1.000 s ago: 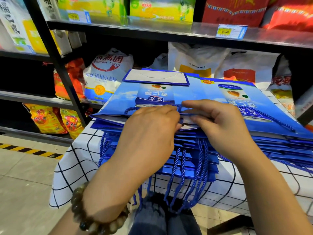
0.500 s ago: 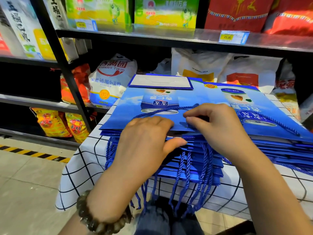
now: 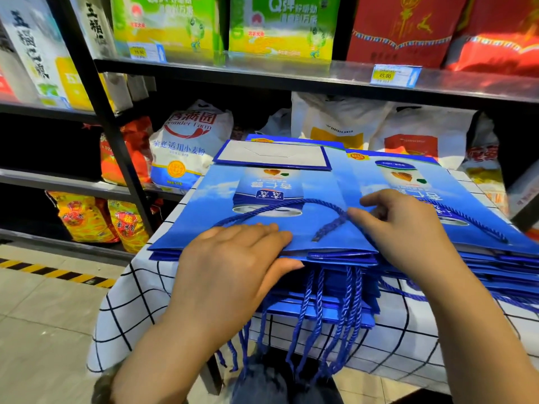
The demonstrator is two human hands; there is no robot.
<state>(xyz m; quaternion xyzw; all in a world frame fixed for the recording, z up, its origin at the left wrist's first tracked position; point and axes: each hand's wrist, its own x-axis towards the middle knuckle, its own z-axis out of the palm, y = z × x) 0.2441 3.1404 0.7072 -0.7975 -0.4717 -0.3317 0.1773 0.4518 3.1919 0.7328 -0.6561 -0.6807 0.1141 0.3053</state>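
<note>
Bag lies mouth toward person, left fingers pressing flat, right fingers pinching handle.

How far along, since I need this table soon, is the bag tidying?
Done: blue bags lie stacked flat on the checked cloth. In hand: left hand presses the top bag while right hand pinches its rope handle. Left: lower handles dangle over the edge.

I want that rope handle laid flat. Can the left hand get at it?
Probably yes: the left hand lies flat on the top bag, and the rope handle arcs uncovered just past its fingertips. Only the right hand seems to pinch its far bend.
</note>
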